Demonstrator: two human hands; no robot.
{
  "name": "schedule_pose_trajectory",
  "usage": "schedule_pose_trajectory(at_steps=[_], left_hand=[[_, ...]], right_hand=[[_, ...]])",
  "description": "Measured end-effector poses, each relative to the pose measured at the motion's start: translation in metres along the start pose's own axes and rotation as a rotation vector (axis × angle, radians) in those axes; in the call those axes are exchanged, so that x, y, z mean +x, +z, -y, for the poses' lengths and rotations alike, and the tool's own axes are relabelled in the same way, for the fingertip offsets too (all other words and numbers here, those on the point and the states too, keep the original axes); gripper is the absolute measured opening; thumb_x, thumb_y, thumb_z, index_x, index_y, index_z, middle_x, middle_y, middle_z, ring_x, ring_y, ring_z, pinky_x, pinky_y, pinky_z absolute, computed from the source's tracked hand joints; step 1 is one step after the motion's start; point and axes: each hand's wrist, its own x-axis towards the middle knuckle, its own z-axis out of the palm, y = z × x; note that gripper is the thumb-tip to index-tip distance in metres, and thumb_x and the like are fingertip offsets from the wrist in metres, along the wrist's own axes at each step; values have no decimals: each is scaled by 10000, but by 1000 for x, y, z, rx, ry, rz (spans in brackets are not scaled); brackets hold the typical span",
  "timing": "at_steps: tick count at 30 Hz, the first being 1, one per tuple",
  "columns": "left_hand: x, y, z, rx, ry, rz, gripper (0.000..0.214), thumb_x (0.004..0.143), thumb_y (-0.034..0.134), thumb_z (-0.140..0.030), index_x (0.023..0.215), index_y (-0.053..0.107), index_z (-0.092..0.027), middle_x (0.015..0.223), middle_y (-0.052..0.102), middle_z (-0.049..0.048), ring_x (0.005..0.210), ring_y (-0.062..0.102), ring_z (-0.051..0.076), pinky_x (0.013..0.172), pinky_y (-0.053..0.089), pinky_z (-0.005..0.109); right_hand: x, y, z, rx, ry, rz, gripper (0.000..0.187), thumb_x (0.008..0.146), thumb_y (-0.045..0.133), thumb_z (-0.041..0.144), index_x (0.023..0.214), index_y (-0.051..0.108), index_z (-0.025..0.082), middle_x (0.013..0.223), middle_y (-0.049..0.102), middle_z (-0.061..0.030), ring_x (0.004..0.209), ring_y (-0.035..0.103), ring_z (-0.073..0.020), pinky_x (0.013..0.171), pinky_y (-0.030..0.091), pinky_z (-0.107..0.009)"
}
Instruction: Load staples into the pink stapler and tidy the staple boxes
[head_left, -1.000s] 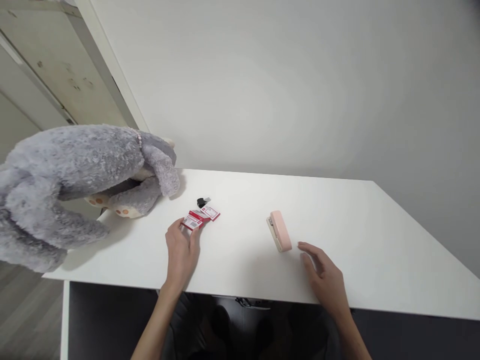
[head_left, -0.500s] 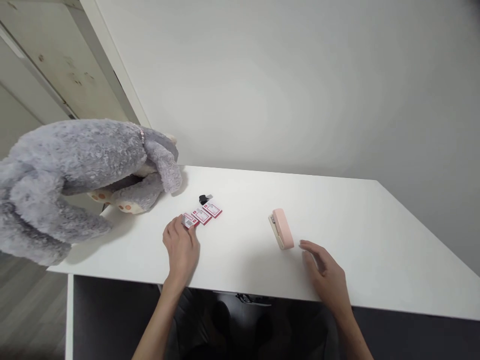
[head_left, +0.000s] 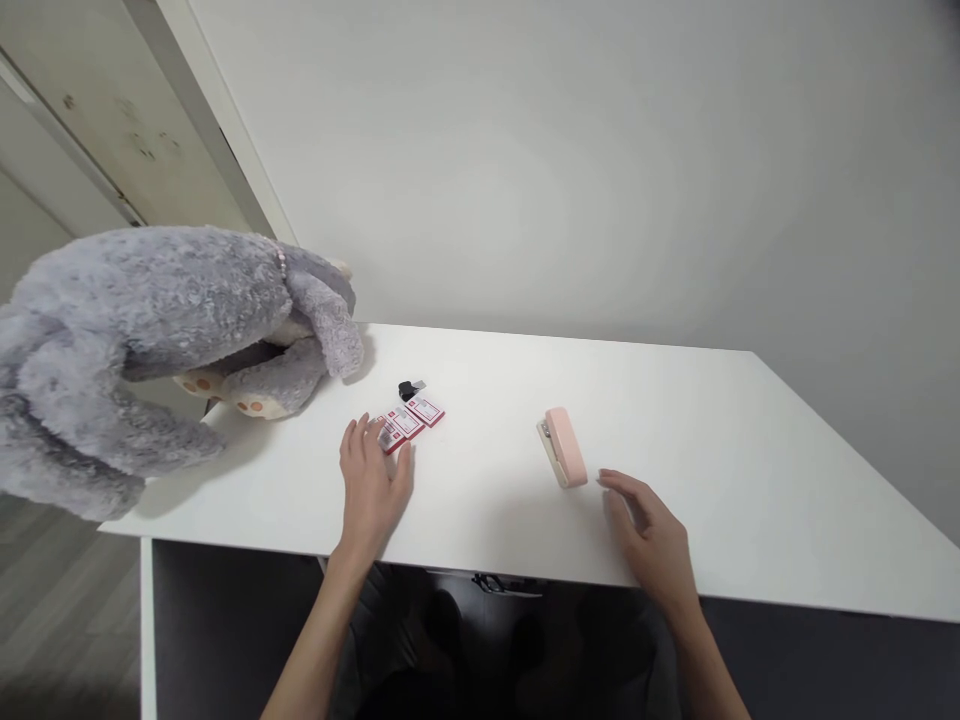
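Note:
Three small red-and-white boxes (head_left: 407,422) lie in a slanted row on the white tabletop, left of centre. At the nearest box (head_left: 389,437) is my left hand (head_left: 373,490), its fingers spread and the thumb apart; the fingertips cover part of that box's left side. Whether they press on it I cannot tell. A pink stapler (head_left: 566,447) with a cream base rests to the right of the boxes. Beside its near end, my right hand (head_left: 651,535) lies with thumb and fingers apart and nothing between them, not touching the stapler.
Just behind the boxes sits a small black object (head_left: 407,390) with a pale tab. A big grey plush toy (head_left: 172,300) leans over the table's left end. The white table (head_left: 480,530) meets a plain wall (head_left: 525,170) at the back.
My left hand has shifted slightly right, its fingers spreading. The nearest box now sits closer against the middle one. My right hand and the stapler hold their places; the view tilts slightly.

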Motion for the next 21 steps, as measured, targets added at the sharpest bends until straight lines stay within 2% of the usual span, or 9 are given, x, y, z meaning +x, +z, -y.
schedule_pose_trajectory(at_steps=[3, 6, 8, 10, 12, 14, 19, 21], left_hand=[[2, -8, -9, -97, 53, -9, 328, 1033, 566, -338, 1330, 585, -199, 1449, 593, 169, 1424, 526, 326, 1212, 432, 548], [1, -14, -16, -188, 66, 66, 219, 1046, 534, -327, 1192, 645, -208, 1162, 723, 100, 1088, 692, 234, 1006, 551, 397], [-2, -17, -18, -209, 51, 179, 213, 1044, 534, -342, 1145, 671, -215, 931, 730, 33, 799, 676, 169, 797, 549, 307], [-5, -17, -19, -215, 47, 293, 223, 1040, 537, -353, 1133, 692, -223, 773, 683, -22, 616, 590, 124, 666, 488, 262], [-7, -16, -22, -218, 67, 373, 231, 1041, 531, -353, 1121, 709, -229, 715, 652, -43, 569, 555, 108, 625, 445, 246], [-9, -13, -27, -222, 92, 420, 237, 1042, 522, -346, 1107, 720, -233, 705, 649, -45, 574, 555, 106, 619, 425, 239], [-16, -5, -47, -275, 68, 494, 243, 1039, 517, -339, 1099, 728, -233, 710, 656, -36, 580, 561, 118, 603, 417, 247], [-18, -2, -54, -295, 44, 495, 238, 1041, 517, -334, 1110, 722, -235, 740, 674, -31, 595, 580, 124, 620, 440, 258]], right_hand=[[1, -1, 4, 16, 75, 21, 358, 979, 571, 512, 1188, 748, 281, 1359, 740, -80, 1301, 665, -331, 1144, 498, -541], [4, 0, 10, 32, 142, 55, 397, 968, 586, 553, 1222, 727, 283, 1364, 742, -82, 1320, 654, -330, 1149, 483, -536], [6, 4, 16, 41, 151, 67, 458, 955, 604, 584, 1279, 688, 273, 1376, 738, -92, 1349, 637, -333, 1156, 470, -535], [8, 10, 22, 38, 159, 72, 560, 935, 633, 608, 1376, 624, 264, 1404, 724, -103, 1375, 618, -341, 1154, 463, -542], [10, 19, 27, 31, 160, 83, 635, 922, 650, 615, 1441, 578, 256, 1434, 703, -116, 1383, 608, -352, 1142, 464, -545], [12, 29, 32, 30, 148, 88, 633, 918, 655, 598, 1440, 581, 249, 1446, 691, -124, 1360, 619, -361, 1115, 479, -537], [15, 53, 42, 12, 122, 29, 500, 909, 624, 483, 1347, 638, 243, 1362, 722, -121, 1216, 676, -368, 986, 536, -518], [14, 59, 45, 20, 89, 51, 449, 896, 601, 425, 1298, 658, 236, 1305, 742, -114, 1171, 686, -361, 978, 537, -520]])
